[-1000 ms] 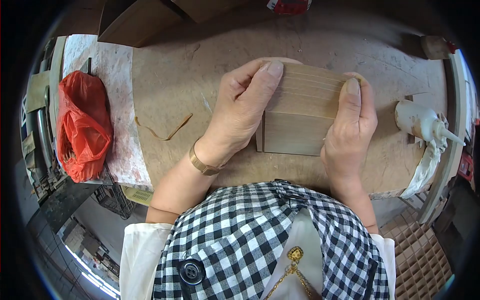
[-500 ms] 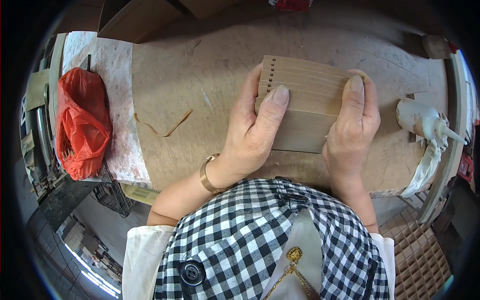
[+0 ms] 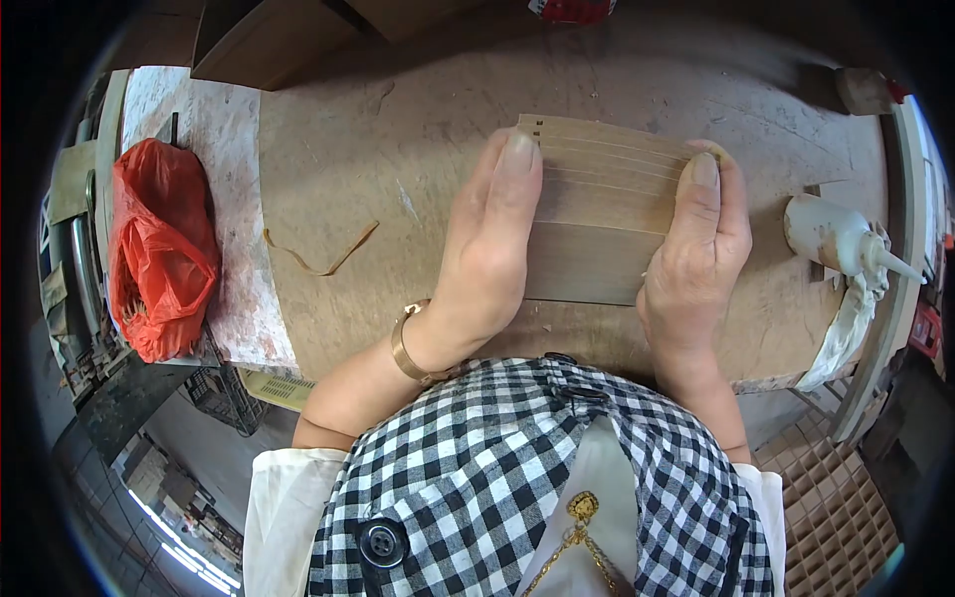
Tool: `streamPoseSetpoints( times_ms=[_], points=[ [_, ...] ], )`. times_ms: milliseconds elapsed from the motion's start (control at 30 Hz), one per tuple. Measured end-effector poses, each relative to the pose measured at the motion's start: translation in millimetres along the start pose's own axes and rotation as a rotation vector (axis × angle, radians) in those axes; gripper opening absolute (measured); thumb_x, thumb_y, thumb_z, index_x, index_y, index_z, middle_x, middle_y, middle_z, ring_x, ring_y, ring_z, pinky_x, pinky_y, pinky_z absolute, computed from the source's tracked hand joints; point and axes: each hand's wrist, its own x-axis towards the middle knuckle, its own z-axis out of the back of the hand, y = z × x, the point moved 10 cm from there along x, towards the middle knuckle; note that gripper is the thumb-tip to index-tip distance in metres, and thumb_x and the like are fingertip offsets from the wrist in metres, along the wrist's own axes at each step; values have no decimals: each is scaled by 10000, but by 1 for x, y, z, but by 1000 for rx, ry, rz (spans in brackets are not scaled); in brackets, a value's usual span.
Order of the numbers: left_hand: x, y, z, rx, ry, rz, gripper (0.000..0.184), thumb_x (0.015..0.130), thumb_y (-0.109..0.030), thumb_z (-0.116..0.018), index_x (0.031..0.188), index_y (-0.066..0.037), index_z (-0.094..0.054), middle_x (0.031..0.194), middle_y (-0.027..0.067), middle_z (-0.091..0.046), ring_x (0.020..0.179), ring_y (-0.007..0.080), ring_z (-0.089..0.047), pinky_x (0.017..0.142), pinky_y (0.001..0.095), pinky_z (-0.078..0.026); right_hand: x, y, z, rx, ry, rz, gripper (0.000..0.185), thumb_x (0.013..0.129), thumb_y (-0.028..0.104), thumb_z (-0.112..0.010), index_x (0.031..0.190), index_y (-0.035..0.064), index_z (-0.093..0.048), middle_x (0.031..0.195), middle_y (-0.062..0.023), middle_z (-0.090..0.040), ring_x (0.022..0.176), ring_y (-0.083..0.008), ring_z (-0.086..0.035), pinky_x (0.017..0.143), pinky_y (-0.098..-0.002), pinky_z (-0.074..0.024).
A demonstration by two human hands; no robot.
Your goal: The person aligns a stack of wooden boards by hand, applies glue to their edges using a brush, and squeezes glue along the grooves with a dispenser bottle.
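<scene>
Between my two hands is a stack of thin wooden boards (image 3: 607, 199), tilted toward me, with small square notches showing at its upper left corner. My left hand (image 3: 487, 239) presses flat along the stack's left side, its thumb lying up the edge over most of the notches. On the opposite side my right hand (image 3: 701, 234) grips the stack, thumb on the front and fingers behind. The far faces of the boards and some fingertips are hidden.
A white glue bottle (image 3: 831, 234) lies at the right with a whitish cloth (image 3: 846, 333) below it. A thin brown strip (image 3: 328, 261) rests on the worktable (image 3: 358, 169). At the left is a red plastic bag (image 3: 164, 249); a wooden box (image 3: 274, 45) stands at the back.
My left thumb has moved up and left from the front of the boards to their left edge, covering most of the notches. The right hand keeps its hold.
</scene>
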Motion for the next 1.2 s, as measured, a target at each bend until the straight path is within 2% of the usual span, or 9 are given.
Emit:
streamPoseSetpoints(
  times_ms=[133, 300, 500, 633, 800, 967, 1200],
  points=[
    [3, -3, -2, 73, -50, -32, 221, 940, -250, -371, 893, -63, -479, 675, -50, -384, 607, 46, -311, 553, 188, -263, -1, -4, -3, -39, 58, -65, 235, 950, 176, -343, 1030, 38, -516, 802, -2, -476, 701, -69, -363, 633, -194, -303],
    [7, -1, -2, 108, -10, -72, 224, 946, -244, -353, 855, -72, -462, 666, -53, -385, 589, 46, -311, 548, 185, -267, 2, 1, -1, -38, 17, 42, 176, 925, 131, -389, 959, 20, -521, 710, 5, -458, 605, -83, -364, 562, -213, -331],
    [8, 1, -4, 81, 25, -66, 223, 945, -245, -354, 897, -65, -475, 675, -49, -405, 600, 45, -323, 552, 183, -271, 1, 0, -1, -50, 23, -5, 173, 925, 129, -389, 963, 20, -519, 720, 1, -464, 612, -88, -369, 570, -215, -335],
    [5, -8, -3, 101, -78, -5, 246, 940, -252, -372, 875, -56, -506, 696, -52, -428, 612, 38, -334, 553, 175, -269, 2, 1, -1, -20, 14, 14, 170, 922, 127, -391, 962, 20, -518, 719, 1, -464, 617, -88, -370, 574, -214, -336],
    [17, 0, -5, -5, -13, 173, 259, 928, -250, -413, 811, -55, -537, 687, -62, -427, 604, 26, -325, 542, 164, -256, 2, 3, -1, -43, 10, 50, 167, 921, 125, -393, 965, 20, -516, 711, 3, -461, 616, -85, -367, 573, -209, -332],
    [20, 4, -2, -24, 8, 115, 269, 913, -241, -456, 726, -65, -537, 644, -74, -393, 579, 19, -298, 518, 162, -240, 2, 0, -1, -36, 10, 1, 171, 918, 134, -401, 951, 18, -522, 711, 6, -457, 618, -83, -366, 571, -210, -330],
    [22, 5, -2, -34, 12, 76, 250, 901, -224, -479, 702, -79, -518, 607, -81, -354, 563, 18, -272, 499, 166, -227, 5, -3, 0, 30, 2, -33, 169, 901, 137, -422, 912, 20, -543, 690, 14, -448, 617, -79, -359, 561, -207, -316]
  ],
)
